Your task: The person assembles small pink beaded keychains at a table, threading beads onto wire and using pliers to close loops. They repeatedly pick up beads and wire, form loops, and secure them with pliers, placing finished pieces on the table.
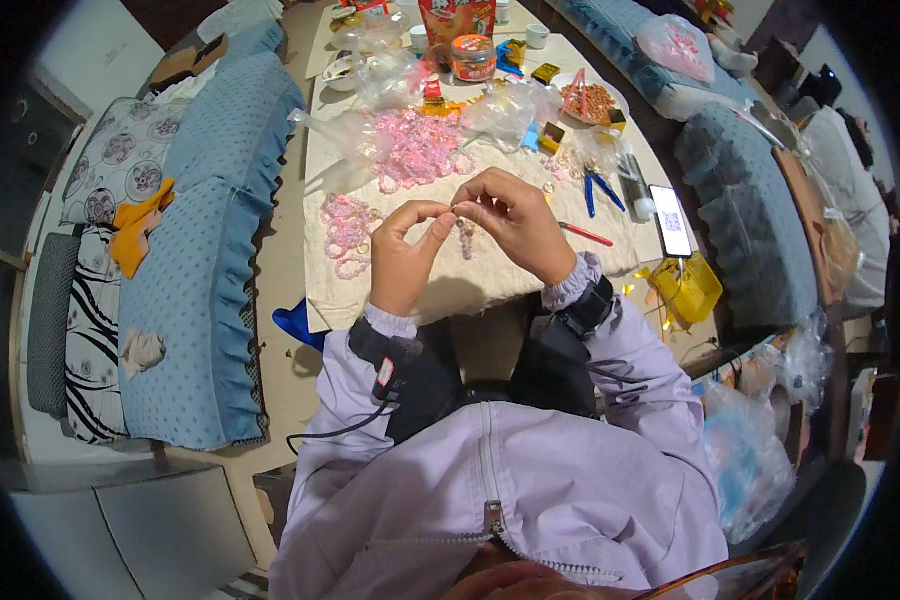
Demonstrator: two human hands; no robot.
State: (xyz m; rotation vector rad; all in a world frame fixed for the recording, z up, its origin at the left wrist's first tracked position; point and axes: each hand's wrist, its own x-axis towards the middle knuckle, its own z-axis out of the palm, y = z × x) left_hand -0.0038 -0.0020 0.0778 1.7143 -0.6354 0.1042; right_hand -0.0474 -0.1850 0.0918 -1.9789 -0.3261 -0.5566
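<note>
My left hand (pixel 406 252) and my right hand (pixel 518 225) meet fingertip to fingertip over the cloth-covered table, both closed in a pinch. A short beaded bracelet (pixel 466 243) in pale purple and pink hangs just below the pinched fingers; its upper end is hidden by them. Left of my hands lies a group of pink beaded bracelets (pixel 348 232). Beyond them is a large heap of pink beaded bracelets (pixel 415 150). Right of my right hand lie a red pen-like tool (pixel 586 234) and blue-handled pliers (pixel 602 192).
A lit phone (pixel 671 222) lies at the table's right edge, above a yellow tray (pixel 692 290). Clear plastic bags (pixel 510 112), a round jar (pixel 473 60) and a plate of reddish-brown bits (pixel 588 100) stand farther back. Blue-covered sofas (pixel 215 230) flank the table.
</note>
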